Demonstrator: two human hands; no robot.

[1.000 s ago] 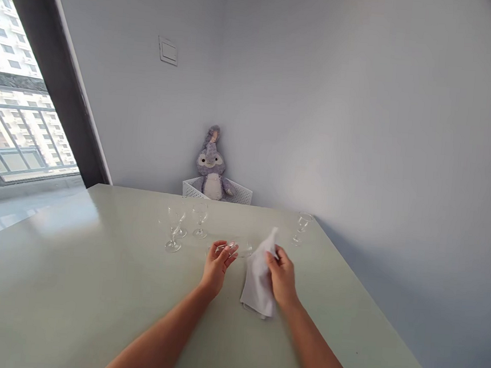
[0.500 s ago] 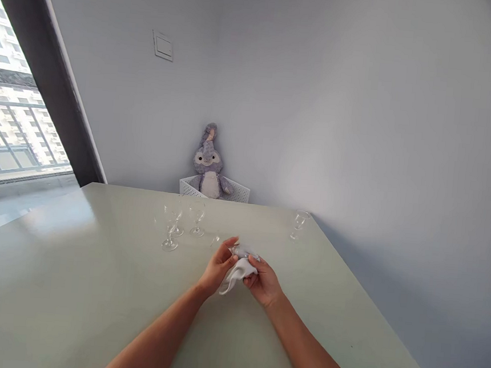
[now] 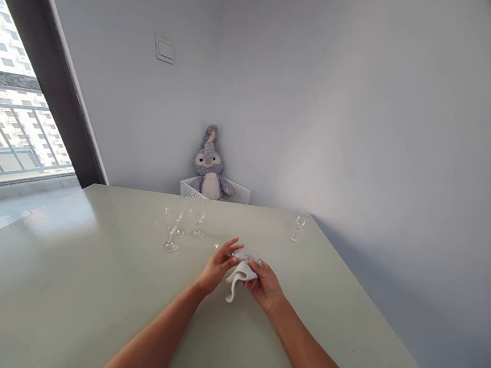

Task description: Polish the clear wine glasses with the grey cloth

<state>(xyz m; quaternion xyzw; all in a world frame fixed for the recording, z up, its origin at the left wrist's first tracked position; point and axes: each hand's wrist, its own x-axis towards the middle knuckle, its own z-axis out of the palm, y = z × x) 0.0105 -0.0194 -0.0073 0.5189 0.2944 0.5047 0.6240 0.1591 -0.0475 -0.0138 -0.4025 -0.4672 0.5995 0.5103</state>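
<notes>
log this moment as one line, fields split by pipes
left hand: holding sideways glass | right hand: holding white cloth against it | table left: three upright glasses | table right: one upright glass

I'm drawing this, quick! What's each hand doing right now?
Left hand: closed on a clear stemmed glass, tipped on its side.
Right hand: closed on a white cloth, held at the glass.

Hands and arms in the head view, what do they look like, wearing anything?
The left hand and right hand show no gloves or rings. The left forearm and right forearm show no sleeves or watch.
</notes>
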